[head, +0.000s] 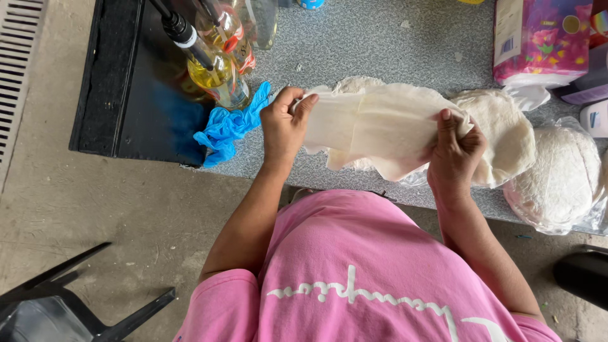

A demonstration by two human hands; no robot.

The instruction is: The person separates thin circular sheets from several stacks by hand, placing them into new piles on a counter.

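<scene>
Head view: left hand [283, 126] and right hand [455, 152], fingers clamped on opposite edges, stretch a thin, floppy pale flatbread [380, 126] above the speckled grey bench [380, 38]; crumpled blue glove [229, 125] at nine o'clock, bagged round flatbreads [560, 177] at three.

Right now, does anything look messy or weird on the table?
A crumpled blue glove lies bunched beside the oil bottles, hanging at the counter edge. Otherwise nothing odd: both hands, left hand and right hand, pinch a thin flatbread sheet.
</scene>
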